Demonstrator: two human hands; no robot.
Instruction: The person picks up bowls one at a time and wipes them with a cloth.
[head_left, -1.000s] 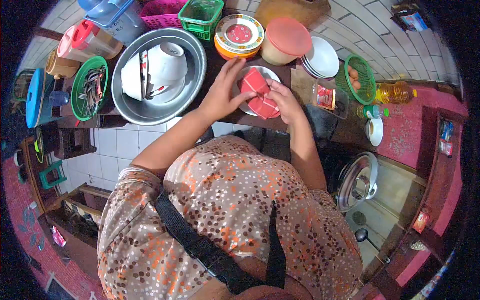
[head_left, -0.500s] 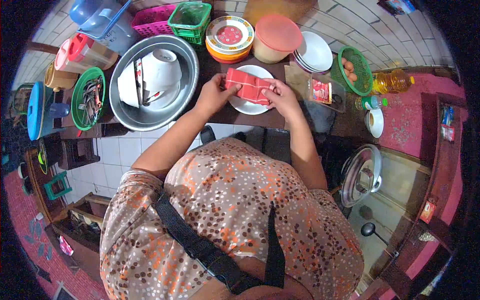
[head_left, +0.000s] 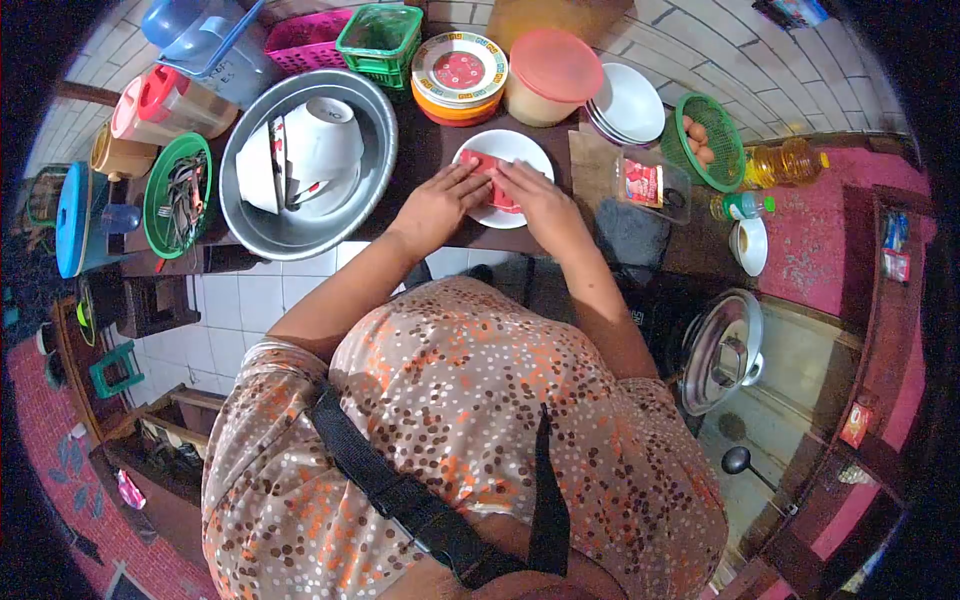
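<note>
A folded red cloth [head_left: 486,163] with pale stripes lies on a white plate [head_left: 538,153] at the table's front edge. My left hand [head_left: 437,208] rests flat over the cloth's left part, fingers stretched out. From the other side my right hand [head_left: 543,205] presses on the cloth with straight fingers, its tips close to those of the left. Much of the cloth is hidden beneath both hands.
To the left stands a large metal basin [head_left: 240,220] of white bowls, beside a green basket [head_left: 152,225] of cutlery. Behind are stacked patterned plates [head_left: 460,70] and a pink-lidded tub [head_left: 553,65]. A green basket of eggs [head_left: 722,150] is at right.
The red cloth, held up by its edges between both hands before, has been lowered onto the plate. Both hands have released their pinch and now lie flat on it.
</note>
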